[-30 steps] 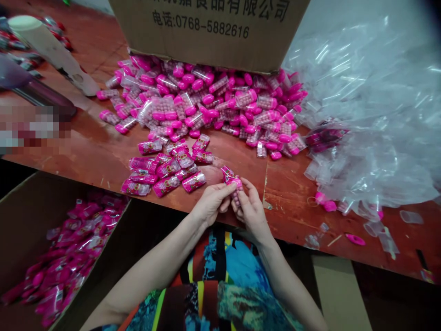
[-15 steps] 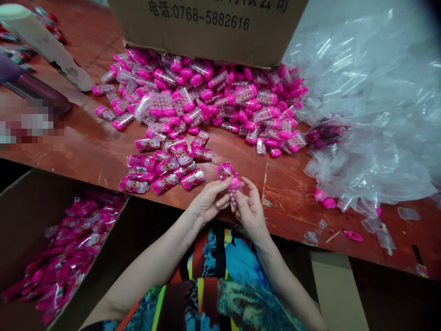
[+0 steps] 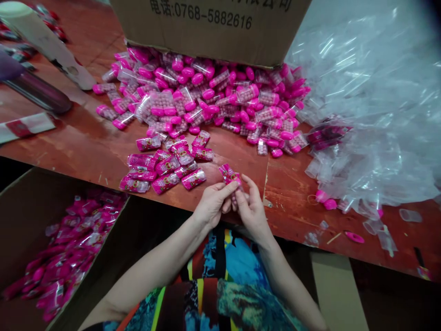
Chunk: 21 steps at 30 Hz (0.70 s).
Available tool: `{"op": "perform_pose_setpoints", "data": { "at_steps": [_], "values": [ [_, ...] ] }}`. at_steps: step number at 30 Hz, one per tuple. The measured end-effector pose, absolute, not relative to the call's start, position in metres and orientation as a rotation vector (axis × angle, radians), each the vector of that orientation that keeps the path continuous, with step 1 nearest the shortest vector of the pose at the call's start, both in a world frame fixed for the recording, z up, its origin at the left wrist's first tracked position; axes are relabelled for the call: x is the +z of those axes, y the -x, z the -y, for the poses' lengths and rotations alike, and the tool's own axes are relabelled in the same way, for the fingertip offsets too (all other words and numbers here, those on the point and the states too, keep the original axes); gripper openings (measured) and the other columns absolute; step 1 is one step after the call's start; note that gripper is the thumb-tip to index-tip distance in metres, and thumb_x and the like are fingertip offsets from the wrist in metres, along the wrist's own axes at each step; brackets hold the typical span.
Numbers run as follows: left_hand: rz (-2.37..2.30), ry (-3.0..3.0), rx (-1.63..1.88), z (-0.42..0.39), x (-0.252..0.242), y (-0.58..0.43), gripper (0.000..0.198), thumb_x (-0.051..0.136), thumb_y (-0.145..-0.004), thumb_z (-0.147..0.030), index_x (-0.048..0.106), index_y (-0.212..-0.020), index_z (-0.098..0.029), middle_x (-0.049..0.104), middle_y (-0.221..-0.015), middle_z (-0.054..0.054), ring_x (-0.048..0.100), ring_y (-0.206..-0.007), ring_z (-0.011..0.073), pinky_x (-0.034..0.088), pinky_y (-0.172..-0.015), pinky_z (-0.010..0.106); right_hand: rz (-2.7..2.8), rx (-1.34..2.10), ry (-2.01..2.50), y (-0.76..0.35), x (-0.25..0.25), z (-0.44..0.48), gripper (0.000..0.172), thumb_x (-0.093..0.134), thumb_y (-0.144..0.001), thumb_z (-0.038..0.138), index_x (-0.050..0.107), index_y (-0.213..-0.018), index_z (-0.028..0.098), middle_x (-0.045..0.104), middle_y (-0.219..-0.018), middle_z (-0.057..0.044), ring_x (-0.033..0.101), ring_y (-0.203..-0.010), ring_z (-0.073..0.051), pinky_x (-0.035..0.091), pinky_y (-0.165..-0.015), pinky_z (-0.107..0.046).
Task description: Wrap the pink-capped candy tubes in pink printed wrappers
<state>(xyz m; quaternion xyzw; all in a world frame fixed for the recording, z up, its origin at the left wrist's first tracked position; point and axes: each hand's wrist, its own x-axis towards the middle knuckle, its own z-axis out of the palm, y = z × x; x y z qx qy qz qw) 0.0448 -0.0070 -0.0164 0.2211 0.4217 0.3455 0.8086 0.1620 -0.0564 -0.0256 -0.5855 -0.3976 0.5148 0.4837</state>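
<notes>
My two hands meet just over the table's front edge. Pinched in my left hand (image 3: 212,202) is a pink printed wrapper sleeve (image 3: 227,173), its loose end pointing up and away from me. My right hand (image 3: 253,211) closes on a small candy tube (image 3: 234,201) with pink beads; fingers cover most of it. The sleeve sits at the tube's upper end, but how far it overlaps I cannot tell. Left of my hands lies a group of sleeved candy tubes (image 3: 166,164). Behind them spreads a heap of unsleeved tubes with pink caps (image 3: 203,96).
A cardboard box (image 3: 210,34) stands behind the heap. Clear plastic bags (image 3: 372,110) cover the table's right side. Two bottles lean at the left, one with purple (image 3: 37,89). Below the left edge, an open carton (image 3: 20,202) holds many pink pieces (image 3: 69,248).
My left thumb and fingers have shifted slightly up and right along the sleeve, covering more of the tube. The sleeve looks more crumpled. The rest of the table stays as it was.
</notes>
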Motion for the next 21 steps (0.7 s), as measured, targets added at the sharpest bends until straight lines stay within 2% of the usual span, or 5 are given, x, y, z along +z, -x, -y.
{"op": "perform_pose_setpoints", "data": {
  "at_steps": [3,6,11,16,21],
  "values": [
    [-0.768,-0.488,0.617,0.005,-0.018,-0.038,0.041,0.077,-0.080,-0.050,0.064,-0.072,-0.012,0.052,-0.046,-0.003,0.034,-0.035,0.0027,0.019,-0.040,0.020,0.620,1.493,1.271,-0.160,-0.020,0.055,0.053,0.061,-0.095,0.046,0.045,-0.143,0.030,0.057,-0.078,0.004,0.045,-0.049,-0.008,0.033,-0.039,-0.017],
    [-0.680,-0.533,0.540,0.004,-0.023,-0.031,0.041,0.075,-0.082,-0.051,0.066,-0.077,-0.011,0.061,-0.055,0.001,0.034,-0.034,0.0019,0.018,-0.041,0.020,0.521,1.595,1.186,-0.162,-0.017,0.054,0.056,0.064,-0.093,0.048,0.045,-0.143,0.031,0.048,-0.071,0.008,0.031,-0.041,-0.005,0.018,-0.033,-0.015],
    [-0.654,-0.625,0.496,0.007,-0.028,-0.032,0.043,0.072,-0.083,-0.054,0.065,-0.076,-0.012,0.064,-0.063,0.002,0.039,-0.035,0.0023,0.021,-0.041,0.021,0.614,1.469,1.304,-0.165,-0.022,0.055,0.052,0.066,-0.093,0.047,0.048,-0.139,0.031,0.049,-0.072,0.007,0.040,-0.048,-0.006,0.031,-0.040,-0.016],
    [-0.732,-0.669,0.562,-0.001,-0.021,-0.034,0.044,0.067,-0.087,-0.054,0.062,-0.074,-0.013,0.061,-0.059,0.001,0.038,-0.036,0.0025,0.021,-0.041,0.020,0.703,1.544,1.190,-0.169,-0.028,0.057,0.054,0.057,-0.099,0.048,0.040,-0.148,0.034,0.054,-0.076,0.005,0.043,-0.048,-0.008,0.037,-0.043,-0.020],
    [-0.770,-0.726,0.574,-0.002,-0.019,-0.033,0.041,0.063,-0.091,-0.051,0.062,-0.077,-0.013,0.065,-0.060,0.003,0.038,-0.035,0.0026,0.016,-0.039,0.020,0.849,1.418,1.225,-0.172,-0.033,0.054,0.046,0.063,-0.096,0.044,0.051,-0.138,0.030,0.062,-0.085,0.002,0.058,-0.064,-0.012,0.052,-0.066,-0.027]
  ]
}}
